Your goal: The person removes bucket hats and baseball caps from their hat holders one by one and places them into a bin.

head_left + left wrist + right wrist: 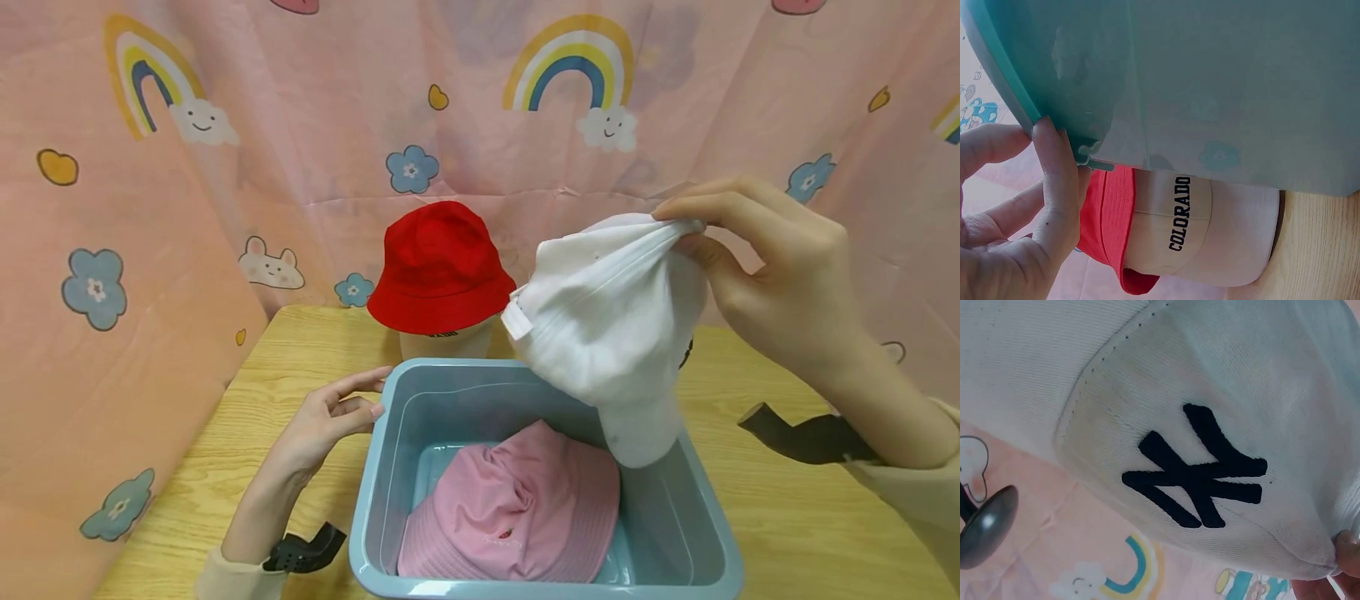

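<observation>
Headwear, four pieces; one bin (540, 590).
Left hand (330, 421), fingers loosely bent, touches the bin, likely steadying it; red hat (442, 267) on beige cap (450, 348), behind; pink hat (502, 508) inside; white cap (615, 333) over the bin, pinched high by right hand (787, 267), so brim (641, 442) hangs down.

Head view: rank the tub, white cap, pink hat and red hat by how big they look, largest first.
1. tub
2. white cap and pink hat: too alike to rank
3. red hat

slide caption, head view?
Right hand holds a white cap over a blue bin containing a pink bucket hat; left hand at rim.
</observation>
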`<state>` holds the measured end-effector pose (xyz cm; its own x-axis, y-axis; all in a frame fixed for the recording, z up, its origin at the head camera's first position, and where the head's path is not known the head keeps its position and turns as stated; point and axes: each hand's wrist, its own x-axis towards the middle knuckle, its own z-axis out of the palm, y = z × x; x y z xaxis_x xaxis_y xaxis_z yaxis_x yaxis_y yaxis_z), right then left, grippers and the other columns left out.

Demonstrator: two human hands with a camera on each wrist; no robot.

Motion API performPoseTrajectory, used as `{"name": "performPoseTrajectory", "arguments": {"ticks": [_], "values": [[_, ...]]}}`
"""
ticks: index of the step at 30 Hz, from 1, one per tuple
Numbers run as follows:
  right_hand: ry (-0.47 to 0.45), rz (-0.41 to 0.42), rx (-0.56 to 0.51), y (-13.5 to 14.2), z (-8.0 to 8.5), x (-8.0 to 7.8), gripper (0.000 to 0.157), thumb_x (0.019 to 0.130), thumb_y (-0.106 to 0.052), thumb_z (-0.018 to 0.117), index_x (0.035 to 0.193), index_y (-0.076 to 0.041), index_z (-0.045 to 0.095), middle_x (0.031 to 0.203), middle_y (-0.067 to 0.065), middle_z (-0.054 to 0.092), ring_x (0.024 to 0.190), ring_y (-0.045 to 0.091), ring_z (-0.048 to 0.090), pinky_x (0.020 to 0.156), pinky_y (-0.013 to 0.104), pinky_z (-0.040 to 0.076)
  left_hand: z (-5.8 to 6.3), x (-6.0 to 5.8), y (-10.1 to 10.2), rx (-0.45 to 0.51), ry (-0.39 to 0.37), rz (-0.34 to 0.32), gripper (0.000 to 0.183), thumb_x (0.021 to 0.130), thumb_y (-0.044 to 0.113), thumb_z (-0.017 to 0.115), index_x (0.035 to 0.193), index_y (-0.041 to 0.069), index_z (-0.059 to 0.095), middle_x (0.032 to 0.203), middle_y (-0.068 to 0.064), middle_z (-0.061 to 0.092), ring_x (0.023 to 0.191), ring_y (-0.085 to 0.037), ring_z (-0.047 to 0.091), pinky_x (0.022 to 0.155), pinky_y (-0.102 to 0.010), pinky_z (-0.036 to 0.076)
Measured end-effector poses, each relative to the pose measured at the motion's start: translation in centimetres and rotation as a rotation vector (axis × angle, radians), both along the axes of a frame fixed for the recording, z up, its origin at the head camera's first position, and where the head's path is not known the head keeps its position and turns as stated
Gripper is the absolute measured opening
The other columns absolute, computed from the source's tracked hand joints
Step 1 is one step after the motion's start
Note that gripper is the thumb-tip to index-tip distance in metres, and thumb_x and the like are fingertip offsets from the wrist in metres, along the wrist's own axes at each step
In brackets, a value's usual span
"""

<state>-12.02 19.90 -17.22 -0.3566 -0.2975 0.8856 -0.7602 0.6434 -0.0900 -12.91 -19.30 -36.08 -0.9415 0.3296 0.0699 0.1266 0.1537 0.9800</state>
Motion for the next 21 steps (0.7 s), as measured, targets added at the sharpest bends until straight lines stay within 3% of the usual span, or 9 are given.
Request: {"name": "performPoseTrajectory", "arguments": {"ticks": [13,21], "values": [[0.029,0.084,-0.01,-1.3,-0.3,0.3,0.031,0.074,0.018,0.066,0.095,-0.003,0.075,0.092,0.011,0.071,0.1,0.003,0.063,0.091,0.013,0.045,-0.1,-0.1,0.0,0.014,0.002,-0.01,0.051,0.093,0.011,0.061,0.14,0.003,0.046,0.119,-0.005,0.053,0.083,-0.009,0.069,0.082,-0.03,0.057],[0.024,0.128,0.003,-2.0,-0.8,0.5,0.029,0.076,0.016,0.067,0.097,-0.003,0.074,0.095,0.011,0.072,0.099,0.007,0.063,0.09,0.013,0.045,-0.1,-0.1,0.0,0.009,-0.005,-0.005,0.051,0.092,0.011,0.061,0.141,0.003,0.046,0.123,-0.01,0.053,0.083,-0.01,0.069,0.083,-0.03,0.057]]}}
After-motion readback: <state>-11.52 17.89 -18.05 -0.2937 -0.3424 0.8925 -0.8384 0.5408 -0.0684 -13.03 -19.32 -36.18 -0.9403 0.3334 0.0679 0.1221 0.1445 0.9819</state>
